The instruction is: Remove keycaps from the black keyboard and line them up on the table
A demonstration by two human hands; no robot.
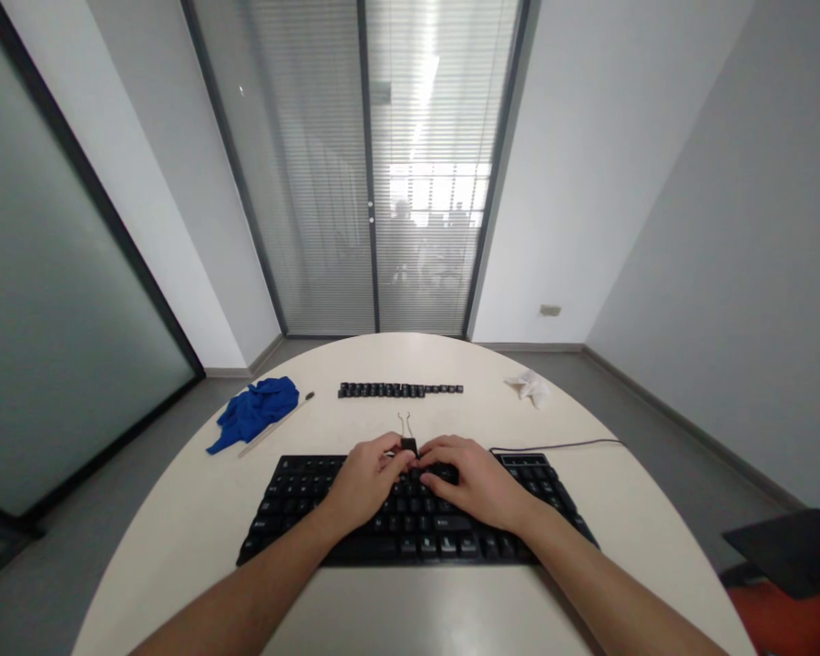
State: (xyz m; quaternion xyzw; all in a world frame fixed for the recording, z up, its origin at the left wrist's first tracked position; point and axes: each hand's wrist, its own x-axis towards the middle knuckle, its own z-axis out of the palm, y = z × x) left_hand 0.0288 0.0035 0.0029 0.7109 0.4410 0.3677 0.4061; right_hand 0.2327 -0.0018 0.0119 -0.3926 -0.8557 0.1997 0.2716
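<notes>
A black keyboard [375,548] lies across the near part of the table, under both of my hands. My left hand [365,478] is closed, with thumb and fingers pinching the black handle of a keycap puller [408,444]. Its two thin wire prongs point away from me. Curled over the keyboard's upper rows, my right hand [475,478] brings its fingertips close to my left thumb and the handle. Whatever its fingers hold is hidden. Beyond the hands, loose black keycaps [383,390] stand lined up in rows on the table.
On the round cream table [410,601], a blue cloth [260,410] and a thin brush [277,425] lie at left. A crumpled white tissue [533,389] is at the far right. The keyboard's cable [560,446] runs off to the right. A chair [793,556] stands beyond the right edge.
</notes>
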